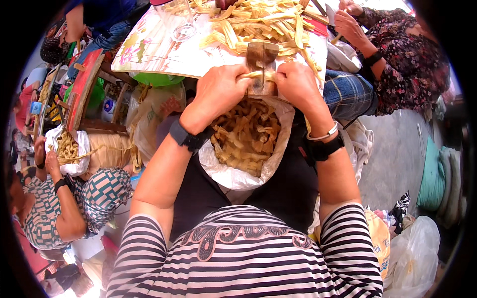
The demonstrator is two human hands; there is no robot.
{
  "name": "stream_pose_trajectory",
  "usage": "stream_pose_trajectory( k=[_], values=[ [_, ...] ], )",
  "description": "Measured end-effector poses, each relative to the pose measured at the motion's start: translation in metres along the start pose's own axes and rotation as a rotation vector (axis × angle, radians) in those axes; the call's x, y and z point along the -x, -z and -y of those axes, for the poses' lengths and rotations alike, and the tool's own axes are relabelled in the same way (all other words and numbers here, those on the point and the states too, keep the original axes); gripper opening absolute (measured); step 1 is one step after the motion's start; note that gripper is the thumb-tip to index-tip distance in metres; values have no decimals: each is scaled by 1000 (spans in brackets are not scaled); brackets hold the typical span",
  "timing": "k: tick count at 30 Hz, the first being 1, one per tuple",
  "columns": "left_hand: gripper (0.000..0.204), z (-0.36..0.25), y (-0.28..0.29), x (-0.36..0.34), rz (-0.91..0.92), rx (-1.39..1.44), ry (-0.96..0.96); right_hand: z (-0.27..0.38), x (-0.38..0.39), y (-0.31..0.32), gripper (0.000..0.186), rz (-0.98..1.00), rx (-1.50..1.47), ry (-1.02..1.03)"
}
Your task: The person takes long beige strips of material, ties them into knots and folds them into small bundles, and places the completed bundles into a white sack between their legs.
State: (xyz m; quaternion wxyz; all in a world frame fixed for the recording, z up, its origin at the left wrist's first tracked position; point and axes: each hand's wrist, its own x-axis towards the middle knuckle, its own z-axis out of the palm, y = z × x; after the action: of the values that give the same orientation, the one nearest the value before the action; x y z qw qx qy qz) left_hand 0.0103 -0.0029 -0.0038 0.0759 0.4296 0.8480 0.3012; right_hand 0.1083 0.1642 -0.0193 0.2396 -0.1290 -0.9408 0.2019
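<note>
My left hand (223,87) and my right hand (297,85) grip a pale yellow dried strip (269,76) from either side, stretched across a dark upright blade (263,69) fixed to a wooden block (259,52) at the table's near edge. Just below, a white sack (268,174) full of short brownish-yellow pieces (246,136) sits open between my legs. Beyond the block, many long yellow strips (248,27) are heaped on the floral-patterned tabletop (139,49).
A clear container (181,30) stands on the table. Co-workers sit at upper right (407,69), upper left (97,25) and lower left (64,208). A red wooden stand (84,89) and plastic bags (156,119) are at left. Bundles (430,176) and a clear bag (412,248) lie at right.
</note>
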Motion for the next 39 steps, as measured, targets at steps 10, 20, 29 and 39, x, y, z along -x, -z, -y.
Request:
stream_pose_trajectory(
  k=[10, 20, 29, 39],
  values=[
    [36, -36, -24, 87, 48, 858, 133, 71, 78, 8, 32, 549, -1695, -727],
    [27, -76, 60, 93, -465, 1834, 51, 118, 100, 75, 23, 512, -1109, -270],
    [34, -80, 25, 139, -503, 607, -417, 141, 117, 57, 29, -14, -932, 139],
    [19, -67, 35, 145, -184, 303, -17, 125, 117, 52, 22, 537, -1705, -611]
  ],
)
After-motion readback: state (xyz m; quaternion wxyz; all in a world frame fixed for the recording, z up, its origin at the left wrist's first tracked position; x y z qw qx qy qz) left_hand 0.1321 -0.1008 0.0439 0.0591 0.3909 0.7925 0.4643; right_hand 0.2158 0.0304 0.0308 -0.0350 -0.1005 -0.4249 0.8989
